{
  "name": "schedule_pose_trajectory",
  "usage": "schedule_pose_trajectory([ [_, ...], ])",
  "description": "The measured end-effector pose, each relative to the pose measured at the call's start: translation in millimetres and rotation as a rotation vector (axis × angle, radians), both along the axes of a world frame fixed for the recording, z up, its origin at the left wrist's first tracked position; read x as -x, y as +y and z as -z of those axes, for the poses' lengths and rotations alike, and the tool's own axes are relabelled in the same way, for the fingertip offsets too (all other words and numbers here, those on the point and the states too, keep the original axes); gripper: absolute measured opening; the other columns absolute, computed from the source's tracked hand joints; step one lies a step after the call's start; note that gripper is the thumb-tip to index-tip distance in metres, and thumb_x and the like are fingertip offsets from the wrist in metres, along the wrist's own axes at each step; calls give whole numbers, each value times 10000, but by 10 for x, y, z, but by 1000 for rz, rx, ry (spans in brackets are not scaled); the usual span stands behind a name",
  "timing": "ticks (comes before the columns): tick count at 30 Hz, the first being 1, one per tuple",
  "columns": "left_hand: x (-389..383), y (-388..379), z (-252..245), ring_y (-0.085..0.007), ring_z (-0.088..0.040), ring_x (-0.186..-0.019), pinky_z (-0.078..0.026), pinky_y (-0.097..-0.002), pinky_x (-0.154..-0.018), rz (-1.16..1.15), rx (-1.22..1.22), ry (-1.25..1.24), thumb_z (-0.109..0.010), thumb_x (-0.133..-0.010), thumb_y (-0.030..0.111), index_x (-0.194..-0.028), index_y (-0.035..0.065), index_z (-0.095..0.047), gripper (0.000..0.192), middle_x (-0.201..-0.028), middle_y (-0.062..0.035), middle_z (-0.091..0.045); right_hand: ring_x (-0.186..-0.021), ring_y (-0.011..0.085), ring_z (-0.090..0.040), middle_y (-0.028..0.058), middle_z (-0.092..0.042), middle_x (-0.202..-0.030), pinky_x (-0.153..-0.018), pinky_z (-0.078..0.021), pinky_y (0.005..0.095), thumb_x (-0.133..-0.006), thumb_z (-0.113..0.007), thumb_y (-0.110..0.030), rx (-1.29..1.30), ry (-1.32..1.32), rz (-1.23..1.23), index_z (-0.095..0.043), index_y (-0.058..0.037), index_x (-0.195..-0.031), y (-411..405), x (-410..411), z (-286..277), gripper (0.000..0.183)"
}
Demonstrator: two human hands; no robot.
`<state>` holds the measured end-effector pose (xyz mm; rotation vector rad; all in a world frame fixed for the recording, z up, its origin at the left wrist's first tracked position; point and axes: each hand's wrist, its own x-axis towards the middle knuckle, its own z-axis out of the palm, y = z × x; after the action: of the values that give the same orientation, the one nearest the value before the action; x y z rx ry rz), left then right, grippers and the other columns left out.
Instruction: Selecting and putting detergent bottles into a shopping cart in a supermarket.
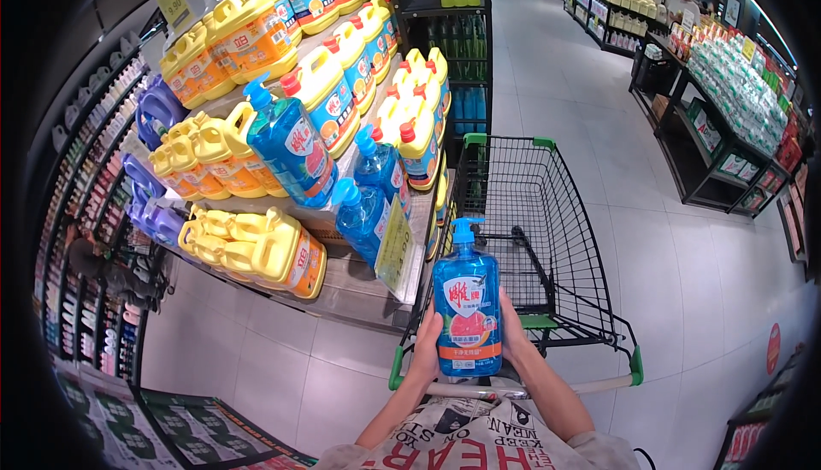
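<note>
Between my two hands I hold a blue pump bottle of dish soap (pixel 467 316) upright, its printed label facing me. My left hand (pixel 428 335) grips its left side, and my right hand (pixel 511 325) presses on the other side. Part of the fingers is hidden behind the bottle. Just beyond it stands a black wire shopping cart (pixel 577 239) with green corners, nothing visible in its basket. The cart's handle (pixel 603 383) runs across in front of my body, below the bottle.
To the left, a wooden display stand (pixel 359 290) carries yellow jugs (pixel 276 252), more blue pump bottles (pixel 292 149) and a price sign (pixel 394 249). A dark shelf rack (pixel 442 40) rises behind it. Across the tiled aisle (pixel 545 79) is a table of green-capped packs (pixel 731 91). A person (pixel 683 5) is far back.
</note>
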<state>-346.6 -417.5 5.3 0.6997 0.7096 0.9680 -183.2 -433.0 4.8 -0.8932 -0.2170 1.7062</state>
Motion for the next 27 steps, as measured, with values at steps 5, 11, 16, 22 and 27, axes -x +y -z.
schedule_pose_trajectory([
  [5, -4, -6, -38, -182, -438, -1258, -378, -321, -1040, -10, -6, -5, -467, -997, 326, -1507, 42, -188, 646, -1432, -108, -398, -1119, 270, -581, 165, -572, -1275, -995, -454, 415, -962, -378, -578, 7, 31, -5, -483, -39, -1327, 3, 1, 2, 659],
  [11, -15, -10, -68, -182, -419, -1277, -360, -314, -1049, -24, -4, -1, -475, -996, 313, -1515, 44, -159, 665, -1459, -111, -368, -1115, 247, -580, 153, -580, -1269, -993, -454, 401, -968, -378, -564, 86, 10, 21, -500, -46, -1309, -12, 0, 26, 632],
  [16, -33, -33, -128, -182, -413, -1283, -356, -313, -1052, -34, 16, 13, -473, -997, 306, -1518, 48, -150, 665, -1466, -112, -359, -1108, 242, -582, 144, -586, -1262, -988, -457, 397, -973, -379, -549, 82, 27, 23, -507, -49, -1302, -25, -15, 42, 612],
  [22, -30, -28, -67, -182, -418, -1282, -355, -315, -1053, -36, 2, -10, -467, -1000, 286, -1519, 51, -150, 652, -1469, -107, -359, -1117, 281, -579, 159, -576, -1270, -971, -472, 427, -932, -427, -586, 45, -7, 22, -493, -58, -1316, -25, -18, 135, 657],
  [27, -28, -48, -90, -183, -424, -1278, -355, -318, -1055, -39, 8, -16, -457, -997, 239, -1518, 51, -154, 631, -1470, -103, -360, -1095, 240, -587, 151, -594, -1240, -981, -463, 402, -964, -413, -537, 69, 40, 41, -518, -45, -1285, -36, -24, 71, 597],
])
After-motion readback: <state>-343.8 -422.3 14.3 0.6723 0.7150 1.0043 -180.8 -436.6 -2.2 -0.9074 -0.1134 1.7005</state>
